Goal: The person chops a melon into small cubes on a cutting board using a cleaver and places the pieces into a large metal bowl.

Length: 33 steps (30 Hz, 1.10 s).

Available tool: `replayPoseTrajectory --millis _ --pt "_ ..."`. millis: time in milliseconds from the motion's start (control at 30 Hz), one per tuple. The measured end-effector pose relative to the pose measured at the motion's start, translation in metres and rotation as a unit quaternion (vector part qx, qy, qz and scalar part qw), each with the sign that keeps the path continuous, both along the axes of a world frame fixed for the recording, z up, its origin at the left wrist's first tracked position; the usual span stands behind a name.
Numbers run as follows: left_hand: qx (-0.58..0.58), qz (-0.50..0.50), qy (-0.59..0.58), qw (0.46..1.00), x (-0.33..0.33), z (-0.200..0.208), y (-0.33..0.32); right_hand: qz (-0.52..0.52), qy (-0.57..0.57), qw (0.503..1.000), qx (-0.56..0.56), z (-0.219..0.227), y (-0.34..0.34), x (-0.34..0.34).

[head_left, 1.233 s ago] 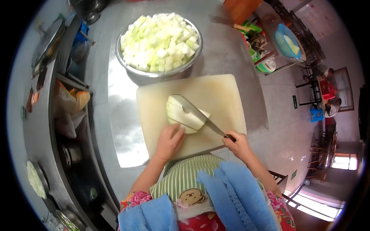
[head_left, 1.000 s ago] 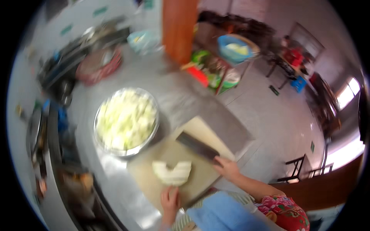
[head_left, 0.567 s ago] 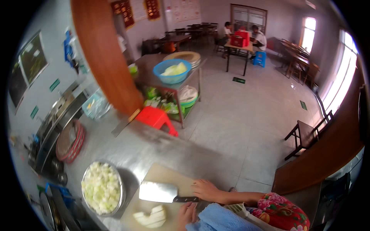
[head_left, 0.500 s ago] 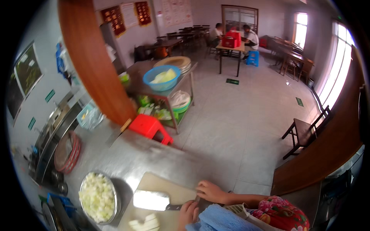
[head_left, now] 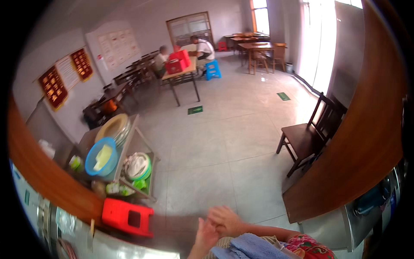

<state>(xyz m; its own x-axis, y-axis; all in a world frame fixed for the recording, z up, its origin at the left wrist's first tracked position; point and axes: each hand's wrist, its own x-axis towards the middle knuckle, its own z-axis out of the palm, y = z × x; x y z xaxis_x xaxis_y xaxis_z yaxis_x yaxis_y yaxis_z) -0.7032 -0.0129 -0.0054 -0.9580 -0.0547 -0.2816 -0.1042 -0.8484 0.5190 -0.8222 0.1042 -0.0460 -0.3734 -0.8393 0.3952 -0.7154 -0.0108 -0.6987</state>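
Observation:
In front of me, near the lower edge, my two hands touch. My left hand point(head_left: 205, 235) is open, palm turned inward and thumb raised, its other fingers partly hidden. My right hand point(head_left: 227, 219) lies against its fingertips, fingers stretched out and slightly bent. Neither hand shows anything in it. A blue towel point(head_left: 259, 247) lies just below my right forearm, beside a red floral sleeve point(head_left: 307, 246). On the left, a knife with a wooden handle point(head_left: 92, 227) rests on the steel counter point(head_left: 125, 250). The cutting board, cleaver and bowl are out of view.
A red plastic stool point(head_left: 114, 216) stands beyond the counter, near a metal shelf cart point(head_left: 137, 142) bearing a blue basin point(head_left: 92, 166). A dark wooden chair point(head_left: 304, 140) stands at right by the wooden pillar point(head_left: 345, 181). Two people sit at a far table point(head_left: 185, 73).
My view has swung right and up, so the board, cleaver and bowl left the picture. My hands came together; my left hand is no longer beside the cleaver's handle.

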Motion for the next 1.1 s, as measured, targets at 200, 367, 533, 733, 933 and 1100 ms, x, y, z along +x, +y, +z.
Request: replayPoseTrajectory --millis 200,367,533,733,933,1100 --pt "-0.417 -0.135 -0.152 0.886 -0.055 -0.030 -0.109 0.007 -0.054 0.859 0.510 -0.183 0.056 -0.177" --pt "-0.719 -0.306 -0.273 0.560 -0.186 -0.148 -0.222 -0.166 -0.327 0.862 0.349 -0.226 0.114 -0.266" --pt "-0.757 -0.236 0.042 0.608 -0.457 -0.027 -0.156 -0.385 -0.314 0.804 0.326 -0.199 0.173 -0.342" --pt "-0.638 -0.193 0.440 0.603 -0.744 0.062 -0.027 -0.558 -0.454 0.633 0.286 -0.243 0.213 -0.419" --pt "-0.656 -0.305 0.281 0.631 -0.937 -0.068 -0.020 -0.493 -0.525 0.666 0.194 -0.236 0.161 -0.646" --pt "-0.735 -0.373 -0.203 0.529 -0.925 -0.273 -0.170 -0.472 -0.543 0.668 0.189 -0.236 0.177 -0.811"
